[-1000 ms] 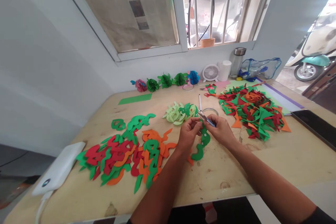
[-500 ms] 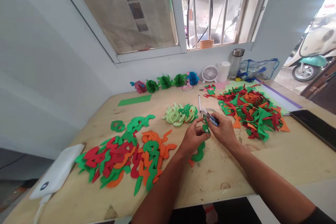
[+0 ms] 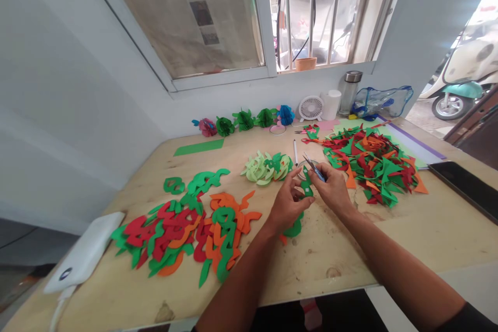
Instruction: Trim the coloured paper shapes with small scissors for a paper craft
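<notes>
My left hand point(image 3: 288, 202) pinches a small green cut paper piece point(image 3: 307, 187) with a small white square on it. My right hand point(image 3: 330, 187) is closed on a slim, pointed silver tool with a blue handle point(image 3: 318, 171). Its tips point up and away, close to the top of the green piece. Whether it is tweezers or small snips I cannot tell. Another green cutout point(image 3: 294, 227) lies on the table below my left hand, partly hidden by it. A roll of clear tape point(image 3: 307, 165) and a white pen point(image 3: 295, 151) lie just beyond my hands.
Left are piles of red, green and orange cutouts point(image 3: 175, 228); pale green ones point(image 3: 259, 168) lie mid-table. A heap of scraps point(image 3: 377, 161) and a phone point(image 3: 467, 184) lie right. Paper figures point(image 3: 245, 120), a fan point(image 3: 310, 108) and a bottle point(image 3: 350, 94) line the wall. A power bank point(image 3: 83, 254) sits left.
The pointed tool has turned in my right hand and drawn slightly away from the green piece. My left hand still holds that piece, tilted a little differently.
</notes>
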The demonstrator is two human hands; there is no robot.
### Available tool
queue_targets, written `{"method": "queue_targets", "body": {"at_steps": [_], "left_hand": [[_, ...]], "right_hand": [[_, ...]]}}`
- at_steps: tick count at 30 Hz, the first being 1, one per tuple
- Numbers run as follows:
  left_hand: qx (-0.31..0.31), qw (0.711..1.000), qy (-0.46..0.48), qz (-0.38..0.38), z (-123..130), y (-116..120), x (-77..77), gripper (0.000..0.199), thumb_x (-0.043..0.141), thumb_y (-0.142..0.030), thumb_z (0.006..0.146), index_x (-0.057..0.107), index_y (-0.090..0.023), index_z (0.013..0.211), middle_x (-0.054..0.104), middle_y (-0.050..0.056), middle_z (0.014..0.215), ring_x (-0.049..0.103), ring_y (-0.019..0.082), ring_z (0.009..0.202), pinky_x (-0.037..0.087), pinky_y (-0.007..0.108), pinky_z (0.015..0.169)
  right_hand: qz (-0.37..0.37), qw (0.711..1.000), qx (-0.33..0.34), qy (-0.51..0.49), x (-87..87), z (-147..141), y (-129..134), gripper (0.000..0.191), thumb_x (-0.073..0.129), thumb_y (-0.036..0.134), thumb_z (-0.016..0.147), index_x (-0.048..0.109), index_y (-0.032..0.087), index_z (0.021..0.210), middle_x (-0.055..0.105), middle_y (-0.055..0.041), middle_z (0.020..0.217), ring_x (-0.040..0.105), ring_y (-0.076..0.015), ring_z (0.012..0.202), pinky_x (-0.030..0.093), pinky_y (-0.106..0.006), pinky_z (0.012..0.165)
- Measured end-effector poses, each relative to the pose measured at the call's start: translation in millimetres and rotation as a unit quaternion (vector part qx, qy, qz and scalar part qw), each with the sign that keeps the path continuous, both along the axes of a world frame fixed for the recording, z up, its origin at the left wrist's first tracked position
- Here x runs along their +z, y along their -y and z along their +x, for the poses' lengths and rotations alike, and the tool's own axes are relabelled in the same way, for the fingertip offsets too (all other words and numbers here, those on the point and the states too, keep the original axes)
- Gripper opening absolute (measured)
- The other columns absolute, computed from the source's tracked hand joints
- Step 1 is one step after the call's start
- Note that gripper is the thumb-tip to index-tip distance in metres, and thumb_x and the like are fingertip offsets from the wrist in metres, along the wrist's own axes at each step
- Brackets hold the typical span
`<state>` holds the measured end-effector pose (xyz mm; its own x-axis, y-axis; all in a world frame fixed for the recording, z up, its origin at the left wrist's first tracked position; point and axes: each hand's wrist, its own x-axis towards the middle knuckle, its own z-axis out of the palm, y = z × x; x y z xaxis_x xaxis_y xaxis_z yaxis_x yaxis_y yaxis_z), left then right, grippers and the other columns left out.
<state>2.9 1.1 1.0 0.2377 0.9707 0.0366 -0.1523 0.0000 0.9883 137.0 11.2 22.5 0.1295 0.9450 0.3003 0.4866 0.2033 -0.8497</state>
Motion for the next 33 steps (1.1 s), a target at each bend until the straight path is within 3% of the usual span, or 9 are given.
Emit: {"method": "queue_targets", "body": {"at_steps": [8,13,19,26,30,33], "left_hand": [[0.01,0.985,-0.14,0.103,0,4,-3.3,0.082,0.065,-0.014,0.064,0.034,-0.028,0.138,0.057,0.001,0.094,0.051,0.007,0.06,0.042,0.02,0.059],[0.027,0.981,-0.146,0.122,0,4,-1.6,0.074,0.057,-0.011,0.067,0.038,-0.027,0.136,0.057,0.001,0.093,0.052,0.009,0.065,0.044,0.02,0.062],[0.045,0.994,-0.081,0.053,0,2,-2.7,0.066,0.059,-0.01,0.063,0.05,-0.025,0.126,0.06,0.0,0.08,0.053,0.01,0.064,0.043,0.019,0.058],[0.062,0.996,-0.008,-0.071,-1,-1,3.0,0.049,0.056,-0.021,0.07,0.055,-0.016,0.119,0.062,0.001,0.067,0.052,0.009,0.051,0.037,0.019,0.043],[0.099,0.99,0.044,-0.086,-5,-4,7.6,0.048,0.055,-0.023,0.072,0.052,-0.014,0.119,0.063,0.002,0.067,0.053,0.009,0.047,0.043,0.022,0.048],[0.128,0.988,0.061,-0.054,-8,-5,10.1,0.054,0.053,-0.024,0.075,0.042,-0.019,0.128,0.065,0.001,0.07,0.054,0.009,0.046,0.044,0.022,0.048]], "right_hand": [[0.005,1.0,-0.007,0.01,-0.2,0,-1,0.028,0.05,0.043,0.078,0.053,0.018,0.065,0.044,0.0024,0.054,0.038,-0.011,0.053,0.029,-0.023,0.048],[0.013,1.0,-0.012,0.019,-1.0,1,-1,0.029,0.049,0.044,0.079,0.054,0.018,0.066,0.044,0.0023,0.054,0.037,-0.0107,0.053,0.029,-0.023,0.048],[0.007,1.0,-0.006,0.016,-2.0,2,-2,0.029,0.049,0.045,0.079,0.054,0.018,0.066,0.044,0.0027,0.053,0.038,-0.011,0.052,0.029,-0.023,0.048],[0.003,1.0,-0.005,0.026,-0.3,0,-1,0.027,0.05,0.043,0.079,0.055,0.018,0.069,0.046,0.0023,0.056,0.04,-0.0115,0.054,0.031,-0.023,0.051],[0.002,0.999,-0.018,0.045,3.1,-1,1,0.028,0.05,0.044,0.079,0.058,0.018,0.071,0.048,0.0021,0.056,0.04,-0.0116,0.053,0.03,-0.023,0.051],[0.0,0.998,-0.019,0.064,4.0,-1,2,0.026,0.051,0.042,0.078,0.059,0.018,0.072,0.05,0.0014,0.058,0.042,-0.0121,0.054,0.031,-0.023,0.052]]}}
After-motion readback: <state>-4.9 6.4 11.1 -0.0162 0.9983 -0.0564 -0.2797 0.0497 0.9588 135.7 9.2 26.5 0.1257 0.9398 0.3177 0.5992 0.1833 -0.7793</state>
